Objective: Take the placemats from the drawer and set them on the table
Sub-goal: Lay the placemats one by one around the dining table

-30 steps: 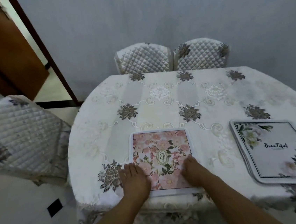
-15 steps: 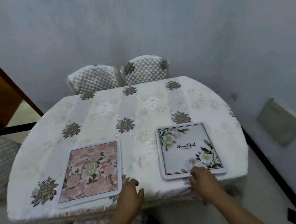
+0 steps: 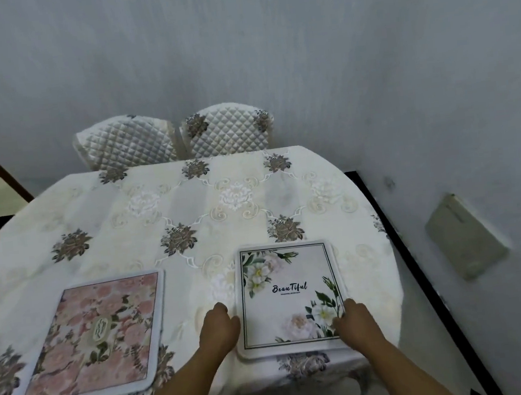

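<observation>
I see the white placemat [image 3: 290,295] lying flat near the table [image 3: 189,204] front edge. My left hand [image 3: 219,327] presses its left side with curled fingers; my right hand [image 3: 354,319] pinches its right corner. The pink placemat [image 3: 96,333] lies apart on the left.

One head-worn wide-angle view looks forward and down from above the near edge of the worktop [image 3: 190,211], close enough that both forearms enter from 6 o'clock. It faces the grey wall [image 3: 269,51] at 12 o'clock, where two quilted chair backs [image 3: 176,138] stand behind the far edge. Floor shows at 3 o'clock. There is no second view to overlap.
</observation>
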`<control>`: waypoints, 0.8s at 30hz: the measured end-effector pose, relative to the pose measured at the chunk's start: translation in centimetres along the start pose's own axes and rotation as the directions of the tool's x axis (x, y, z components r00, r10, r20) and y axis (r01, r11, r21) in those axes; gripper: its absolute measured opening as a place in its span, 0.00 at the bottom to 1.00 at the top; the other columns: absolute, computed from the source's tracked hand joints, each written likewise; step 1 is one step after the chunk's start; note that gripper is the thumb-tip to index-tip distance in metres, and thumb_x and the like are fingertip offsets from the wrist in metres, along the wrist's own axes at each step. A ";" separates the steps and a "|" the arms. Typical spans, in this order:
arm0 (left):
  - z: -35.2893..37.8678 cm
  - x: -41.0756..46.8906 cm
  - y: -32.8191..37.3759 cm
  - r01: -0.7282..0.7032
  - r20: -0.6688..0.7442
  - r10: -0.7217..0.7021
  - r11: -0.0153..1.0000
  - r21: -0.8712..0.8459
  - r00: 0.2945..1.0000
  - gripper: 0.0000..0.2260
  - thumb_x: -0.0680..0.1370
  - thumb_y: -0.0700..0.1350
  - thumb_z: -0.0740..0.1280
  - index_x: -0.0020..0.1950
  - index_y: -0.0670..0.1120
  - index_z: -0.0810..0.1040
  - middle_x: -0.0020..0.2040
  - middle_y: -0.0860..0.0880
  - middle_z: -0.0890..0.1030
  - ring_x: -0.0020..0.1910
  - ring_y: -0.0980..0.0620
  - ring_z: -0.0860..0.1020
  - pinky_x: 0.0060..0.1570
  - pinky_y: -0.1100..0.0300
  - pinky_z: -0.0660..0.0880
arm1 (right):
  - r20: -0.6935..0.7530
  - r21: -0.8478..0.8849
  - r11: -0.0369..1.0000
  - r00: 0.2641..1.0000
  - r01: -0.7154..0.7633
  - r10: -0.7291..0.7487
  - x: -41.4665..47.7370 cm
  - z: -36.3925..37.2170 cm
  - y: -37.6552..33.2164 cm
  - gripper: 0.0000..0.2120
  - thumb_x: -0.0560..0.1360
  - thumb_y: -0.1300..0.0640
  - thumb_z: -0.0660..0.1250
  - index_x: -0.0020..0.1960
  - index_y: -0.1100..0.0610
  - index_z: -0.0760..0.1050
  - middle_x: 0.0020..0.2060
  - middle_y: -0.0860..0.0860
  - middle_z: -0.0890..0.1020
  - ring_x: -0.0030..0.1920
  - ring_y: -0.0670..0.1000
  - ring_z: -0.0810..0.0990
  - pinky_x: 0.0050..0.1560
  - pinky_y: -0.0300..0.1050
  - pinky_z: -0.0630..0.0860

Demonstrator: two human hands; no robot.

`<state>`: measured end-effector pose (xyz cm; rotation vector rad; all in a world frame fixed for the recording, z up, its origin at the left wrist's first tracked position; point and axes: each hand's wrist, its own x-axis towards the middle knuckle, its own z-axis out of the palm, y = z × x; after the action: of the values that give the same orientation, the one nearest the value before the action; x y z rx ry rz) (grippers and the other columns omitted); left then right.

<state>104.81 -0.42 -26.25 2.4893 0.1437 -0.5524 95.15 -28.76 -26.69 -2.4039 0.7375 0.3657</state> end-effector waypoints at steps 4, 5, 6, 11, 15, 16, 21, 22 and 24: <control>1.0 1.6 0.0 0.040 -0.029 -0.041 0.998 -0.057 0.999 0.08 0.76 0.41 0.64 0.39 0.43 0.67 0.35 0.49 0.72 0.35 0.51 0.71 0.33 0.58 0.65 | 0.035 0.020 0.994 0.993 -0.111 0.110 2.3 0.5 1.1 0.13 0.75 0.52 0.66 0.52 0.60 0.68 0.49 0.59 0.77 0.47 0.57 0.79 0.41 0.44 0.73; 1.6 2.4 0.2 0.042 -0.022 -0.044 0.997 -0.064 0.999 0.09 0.76 0.41 0.64 0.38 0.44 0.67 0.34 0.50 0.72 0.35 0.51 0.70 0.31 0.60 0.63 | 0.035 0.042 0.989 0.990 -0.141 0.140 3.3 0.4 1.0 0.13 0.75 0.52 0.66 0.50 0.60 0.68 0.49 0.60 0.77 0.46 0.58 0.79 0.39 0.44 0.71; 1.9 2.9 0.6 0.047 -0.008 -0.048 0.997 -0.057 0.999 0.09 0.76 0.41 0.64 0.38 0.44 0.68 0.35 0.50 0.73 0.35 0.52 0.71 0.30 0.62 0.63 | 0.026 0.071 0.984 0.987 -0.162 0.161 4.1 0.3 0.9 0.13 0.75 0.52 0.67 0.48 0.60 0.68 0.48 0.60 0.77 0.44 0.58 0.79 0.37 0.44 0.71; 2.8 3.1 2.3 0.095 -0.100 -0.105 0.990 -0.102 0.989 0.05 0.75 0.40 0.66 0.41 0.41 0.71 0.37 0.45 0.77 0.34 0.50 0.72 0.34 0.55 0.67 | -0.039 0.175 0.968 0.981 -0.181 0.191 6.3 -0.6 0.4 0.13 0.75 0.53 0.67 0.39 0.57 0.65 0.37 0.55 0.75 0.36 0.54 0.76 0.33 0.45 0.69; 2.8 2.2 4.0 0.115 -0.204 -0.151 0.977 -0.177 0.967 0.09 0.75 0.39 0.66 0.38 0.45 0.68 0.35 0.46 0.75 0.34 0.49 0.72 0.32 0.55 0.64 | -0.076 0.249 0.961 0.987 -0.121 0.144 8.1 -2.2 0.3 0.13 0.77 0.57 0.63 0.36 0.57 0.64 0.31 0.54 0.74 0.32 0.53 0.73 0.34 0.46 0.69; 2.9 2.0 4.3 0.116 -0.217 -0.154 0.977 -0.181 0.964 0.09 0.76 0.40 0.66 0.39 0.44 0.69 0.35 0.47 0.75 0.34 0.49 0.73 0.32 0.55 0.65 | -0.081 0.254 0.963 0.990 -0.089 0.113 8.7 -2.7 0.3 0.14 0.78 0.57 0.62 0.35 0.57 0.65 0.31 0.53 0.75 0.32 0.52 0.74 0.33 0.46 0.69; 2.3 -0.1 8.4 0.057 -0.343 -0.136 0.971 -0.232 0.929 0.06 0.79 0.42 0.66 0.42 0.46 0.72 0.36 0.49 0.78 0.35 0.54 0.75 0.34 0.59 0.69 | -0.066 0.297 0.946 0.991 0.130 -0.116 11.0 -6.2 -1.0 0.13 0.78 0.58 0.62 0.35 0.57 0.67 0.30 0.53 0.76 0.32 0.52 0.74 0.33 0.46 0.70; 2.1 -0.7 9.6 0.051 -0.379 -0.145 0.967 -0.248 0.914 0.06 0.79 0.42 0.66 0.42 0.46 0.72 0.36 0.49 0.78 0.36 0.53 0.76 0.34 0.58 0.70 | -0.058 0.303 0.935 0.983 0.184 -0.175 11.4 -7.1 -1.3 0.12 0.79 0.58 0.62 0.36 0.56 0.67 0.30 0.53 0.76 0.32 0.51 0.75 0.33 0.46 0.70; 1.5 -1.7 11.9 0.041 -0.434 -0.171 0.956 -0.292 0.885 0.05 0.79 0.43 0.65 0.43 0.46 0.73 0.37 0.48 0.79 0.36 0.51 0.77 0.36 0.54 0.72 | -0.064 0.330 0.901 0.959 0.281 -0.276 12.0 -9.1 -2.0 0.12 0.79 0.58 0.61 0.37 0.56 0.67 0.30 0.54 0.76 0.31 0.51 0.75 0.33 0.47 0.70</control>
<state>105.35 -11.04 -20.52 2.2987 0.5088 0.0271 106.73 -38.03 -23.54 -2.1450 0.4111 0.0917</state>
